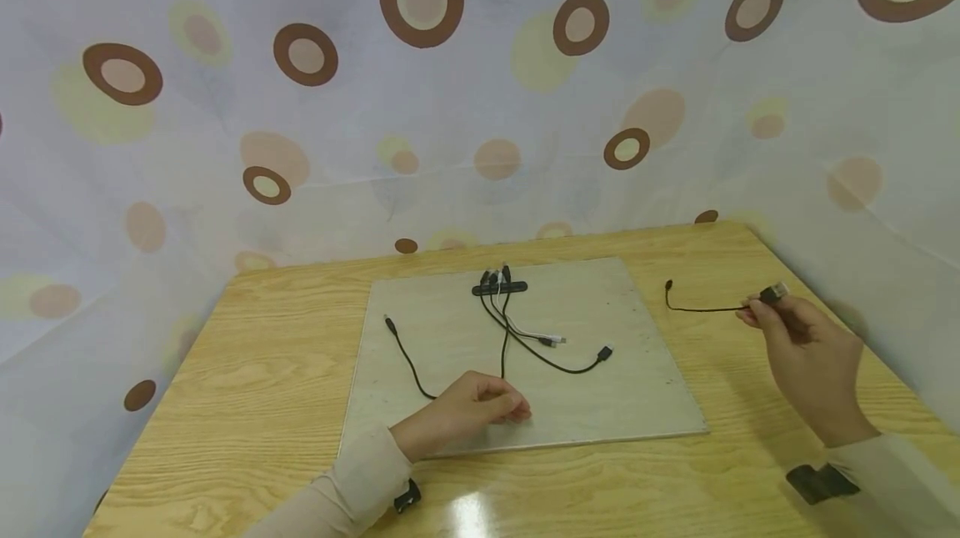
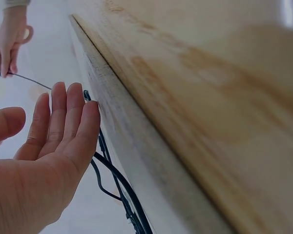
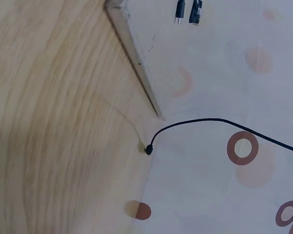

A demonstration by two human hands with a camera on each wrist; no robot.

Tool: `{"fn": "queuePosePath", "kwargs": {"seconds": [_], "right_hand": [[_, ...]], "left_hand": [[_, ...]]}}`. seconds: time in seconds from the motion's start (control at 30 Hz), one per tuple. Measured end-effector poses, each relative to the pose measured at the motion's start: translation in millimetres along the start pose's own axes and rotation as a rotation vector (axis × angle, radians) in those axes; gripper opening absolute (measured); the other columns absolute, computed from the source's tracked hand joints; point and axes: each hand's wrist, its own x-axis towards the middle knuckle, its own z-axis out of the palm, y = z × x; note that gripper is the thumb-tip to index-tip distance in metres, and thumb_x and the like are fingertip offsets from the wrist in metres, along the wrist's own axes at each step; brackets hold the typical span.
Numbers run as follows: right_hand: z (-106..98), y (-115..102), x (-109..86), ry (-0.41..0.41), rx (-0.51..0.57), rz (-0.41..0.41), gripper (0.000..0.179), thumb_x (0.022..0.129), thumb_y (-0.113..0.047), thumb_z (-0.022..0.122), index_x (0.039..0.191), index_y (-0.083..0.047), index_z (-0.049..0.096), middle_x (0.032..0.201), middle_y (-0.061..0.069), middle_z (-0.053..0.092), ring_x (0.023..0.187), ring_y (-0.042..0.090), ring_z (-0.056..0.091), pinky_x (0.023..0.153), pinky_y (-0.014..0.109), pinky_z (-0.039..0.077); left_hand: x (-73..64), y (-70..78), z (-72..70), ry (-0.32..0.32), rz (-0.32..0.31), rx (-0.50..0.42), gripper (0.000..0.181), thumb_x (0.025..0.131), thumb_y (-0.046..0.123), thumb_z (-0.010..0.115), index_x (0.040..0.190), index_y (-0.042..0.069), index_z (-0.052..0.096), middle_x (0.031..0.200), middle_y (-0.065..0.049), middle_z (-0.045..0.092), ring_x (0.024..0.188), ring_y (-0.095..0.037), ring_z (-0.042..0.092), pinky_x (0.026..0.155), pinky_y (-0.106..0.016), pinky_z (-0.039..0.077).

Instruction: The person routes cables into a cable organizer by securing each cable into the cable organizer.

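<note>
Between thumb and fingertips, my right hand (image 1: 813, 367) pinches a short black USB cable (image 1: 705, 309) close to its USB plug (image 1: 774, 294). The cable stretches out leftward and its small far connector (image 3: 149, 149) droops at the end, right of the board. My left hand (image 1: 468, 406) hovers low over the front part of the pale board (image 1: 615, 404), fingers relaxed and holding nothing. Its palm and loosely spread fingers (image 2: 58, 112) show in the left wrist view. Partly behind this hand runs a long black cable (image 1: 408, 359) on the board.
A black cable holder (image 1: 517, 287) lies at the board's back, with several cables in its slots. One is a white cable (image 1: 525, 334); another black connector (image 1: 604, 353) points right. The wooden table (image 1: 247, 371) surrounds the board, with a patterned curtain (image 1: 337, 129) behind.
</note>
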Motion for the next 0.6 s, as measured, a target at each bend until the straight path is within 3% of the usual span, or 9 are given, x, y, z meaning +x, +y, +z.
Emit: {"fn": "queuePosePath", "kwargs": {"seconds": [0.17, 0.47, 0.6], "right_hand": [[7.9, -10.8, 5.1, 0.023, 0.097, 0.019, 0.012, 0.084, 0.026, 0.05, 0.094, 0.03, 0.056, 0.093, 0.002, 0.07, 0.079, 0.005, 0.069, 0.071, 0.015, 0.053], [27.9, -29.5, 12.3, 0.005, 0.268, -0.026, 0.012, 0.084, 0.028, 0.048, 0.093, 0.03, 0.056, 0.094, 0.009, 0.07, 0.08, 0.009, 0.07, 0.073, 0.018, 0.054], [36.5, -36.2, 15.4, 0.004, 0.439, -0.007, 0.012, 0.084, 0.029, 0.046, 0.093, 0.032, 0.053, 0.093, 0.015, 0.07, 0.08, 0.015, 0.071, 0.074, 0.022, 0.055]], "left_hand": [[1.2, -1.1, -0.3, 0.006, -0.002, 0.023, 0.025, 0.101, 0.017, 0.051, 0.104, 0.001, 0.07, 0.103, -0.01, 0.071, 0.098, -0.015, 0.066, 0.088, -0.026, 0.052], [3.8, 0.8, 0.5, 0.002, -0.022, 0.0, 0.025, 0.101, 0.016, 0.051, 0.105, 0.0, 0.069, 0.104, -0.01, 0.071, 0.099, -0.016, 0.066, 0.089, -0.028, 0.052], [6.0, 0.7, 1.7, -0.009, -0.019, -0.028, 0.025, 0.1, 0.015, 0.051, 0.106, -0.001, 0.069, 0.106, -0.011, 0.071, 0.101, -0.017, 0.066, 0.09, -0.029, 0.052]]}}
